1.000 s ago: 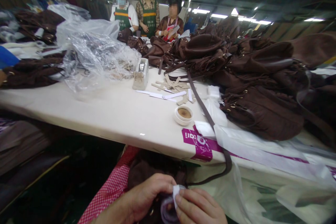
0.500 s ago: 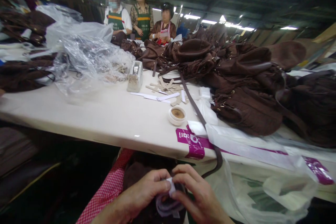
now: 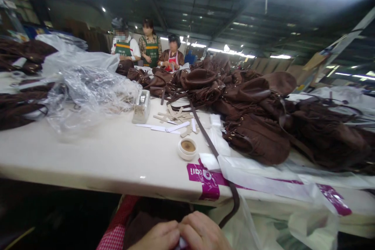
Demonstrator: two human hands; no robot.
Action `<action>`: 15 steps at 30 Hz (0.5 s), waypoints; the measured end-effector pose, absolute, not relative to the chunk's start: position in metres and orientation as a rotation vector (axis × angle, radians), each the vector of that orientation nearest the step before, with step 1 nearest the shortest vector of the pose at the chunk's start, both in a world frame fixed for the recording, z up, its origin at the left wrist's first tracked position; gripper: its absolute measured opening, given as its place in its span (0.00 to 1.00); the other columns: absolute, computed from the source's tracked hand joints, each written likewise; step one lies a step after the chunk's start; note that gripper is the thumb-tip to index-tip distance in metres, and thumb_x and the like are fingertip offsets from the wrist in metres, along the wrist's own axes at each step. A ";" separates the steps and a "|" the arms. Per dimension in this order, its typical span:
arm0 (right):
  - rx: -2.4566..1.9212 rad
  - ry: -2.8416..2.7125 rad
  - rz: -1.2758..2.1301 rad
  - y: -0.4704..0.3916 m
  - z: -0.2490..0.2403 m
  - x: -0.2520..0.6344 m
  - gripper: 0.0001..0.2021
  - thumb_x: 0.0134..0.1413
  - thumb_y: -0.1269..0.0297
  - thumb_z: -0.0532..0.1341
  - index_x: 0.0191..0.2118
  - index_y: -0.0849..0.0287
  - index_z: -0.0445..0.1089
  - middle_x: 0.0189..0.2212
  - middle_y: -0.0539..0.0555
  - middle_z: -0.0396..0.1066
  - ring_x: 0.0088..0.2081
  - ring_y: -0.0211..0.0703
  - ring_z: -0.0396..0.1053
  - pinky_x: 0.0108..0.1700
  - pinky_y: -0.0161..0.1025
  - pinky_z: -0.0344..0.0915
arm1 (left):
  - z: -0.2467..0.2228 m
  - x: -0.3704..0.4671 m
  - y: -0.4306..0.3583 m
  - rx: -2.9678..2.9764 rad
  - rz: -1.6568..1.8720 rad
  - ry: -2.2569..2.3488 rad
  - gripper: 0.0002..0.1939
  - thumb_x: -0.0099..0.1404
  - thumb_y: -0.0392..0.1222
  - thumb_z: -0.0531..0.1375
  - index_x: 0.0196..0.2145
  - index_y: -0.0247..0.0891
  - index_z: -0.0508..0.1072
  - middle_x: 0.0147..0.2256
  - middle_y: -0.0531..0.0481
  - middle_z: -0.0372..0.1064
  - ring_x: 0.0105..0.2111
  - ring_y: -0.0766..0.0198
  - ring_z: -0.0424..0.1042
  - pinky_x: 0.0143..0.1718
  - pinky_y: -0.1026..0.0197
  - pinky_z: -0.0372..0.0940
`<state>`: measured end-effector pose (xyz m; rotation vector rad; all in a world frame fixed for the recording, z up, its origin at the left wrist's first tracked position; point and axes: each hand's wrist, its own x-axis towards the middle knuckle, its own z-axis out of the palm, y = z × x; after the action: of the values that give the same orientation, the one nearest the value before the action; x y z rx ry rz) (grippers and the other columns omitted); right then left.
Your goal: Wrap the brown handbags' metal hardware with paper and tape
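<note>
"kari" (partial) on purple tape (image 3: 208,184); green apron (image 3: 151,51) txt illeg.

The surface (image 3: 96,160) is showing creamy white, and the tape (image 3: 210,193) on it is standing out purple with white lettering. The bags (image 3: 260,136) are looking dark brown, their small fittings (image 3: 241,118) glinting gold. The strips (image 3: 177,126) are mixing beige and white. The round pot (image 3: 181,154) is showing white around a tan-brown filling (image 3: 188,146) with a darker centre. Two aprons (image 3: 123,49) are showing green with orange bands, one over a plaid shirt (image 3: 143,45). The checked cloth (image 3: 112,238) is pairing red with white, and the small piece (image 3: 182,244) is looking pale lilac.
</note>
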<state>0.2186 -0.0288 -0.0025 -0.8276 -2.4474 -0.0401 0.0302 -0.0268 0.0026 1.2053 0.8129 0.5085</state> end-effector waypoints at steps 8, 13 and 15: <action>-0.954 -2.432 0.179 -0.026 0.020 0.209 0.16 0.71 0.67 0.43 0.37 0.58 0.66 0.27 0.52 0.71 0.28 0.43 0.67 0.30 0.38 0.60 | 0.026 0.030 -0.042 1.149 0.688 0.896 0.20 0.65 0.55 0.57 0.47 0.41 0.75 0.46 0.48 0.73 0.50 0.53 0.68 0.56 0.53 0.61; -0.899 -2.478 0.218 -0.025 0.019 0.213 0.13 0.69 0.68 0.47 0.35 0.58 0.66 0.29 0.52 0.71 0.29 0.43 0.66 0.32 0.39 0.60 | 0.021 0.033 -0.047 1.278 0.674 1.004 0.19 0.67 0.56 0.55 0.45 0.39 0.73 0.45 0.47 0.72 0.48 0.54 0.68 0.52 0.56 0.62; -0.924 -2.470 0.253 -0.024 0.019 0.212 0.09 0.67 0.70 0.51 0.37 0.58 0.66 0.31 0.53 0.72 0.30 0.43 0.67 0.33 0.39 0.60 | 0.017 0.033 -0.046 1.360 0.685 1.046 0.19 0.68 0.56 0.53 0.44 0.39 0.72 0.44 0.46 0.71 0.47 0.55 0.68 0.52 0.58 0.61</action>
<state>0.2124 -0.0238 0.0186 -0.9237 -2.4701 0.2532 0.0329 -0.0463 0.0170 1.3596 1.0456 0.6848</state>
